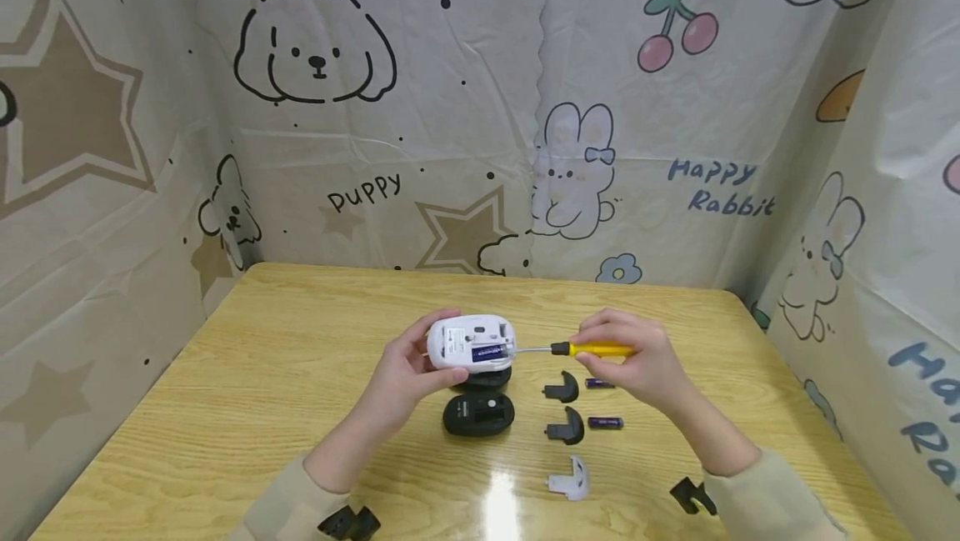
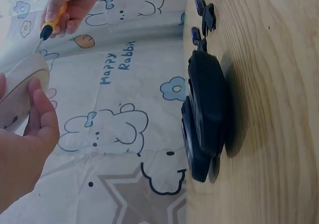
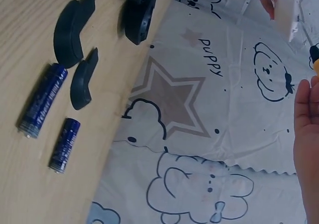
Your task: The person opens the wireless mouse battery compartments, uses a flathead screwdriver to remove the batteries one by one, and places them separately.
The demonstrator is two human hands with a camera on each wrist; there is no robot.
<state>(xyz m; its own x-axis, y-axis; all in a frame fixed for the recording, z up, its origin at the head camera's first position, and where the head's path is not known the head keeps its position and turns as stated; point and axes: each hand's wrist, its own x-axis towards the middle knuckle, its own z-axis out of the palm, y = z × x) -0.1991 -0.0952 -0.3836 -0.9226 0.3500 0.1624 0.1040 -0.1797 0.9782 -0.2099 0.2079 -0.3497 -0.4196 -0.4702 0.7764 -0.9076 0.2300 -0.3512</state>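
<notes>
White mouse [image 1: 471, 342] sits belly-up in the left hand [image 1: 405, 370] — battery bay exposed — while the right hand [image 1: 637, 362] at three o'clock grips a yellow screwdriver [image 1: 592, 349], tip levering at the cell.

My left hand [image 1: 405, 370] is raised at frame centre, fingers curled in a grip, while my right hand [image 1: 637, 362], just right, pinches closed.

the white mouse [image 1: 471, 341] is held off the table, underside up, battery bay open with 1 blue battery [image 1: 487, 352] seated inside. the screwdriver [image 1: 573, 349], yellow handle with a black collar, lies level at its 3 o'clock, its metal tip reaching into the bay.
</notes>
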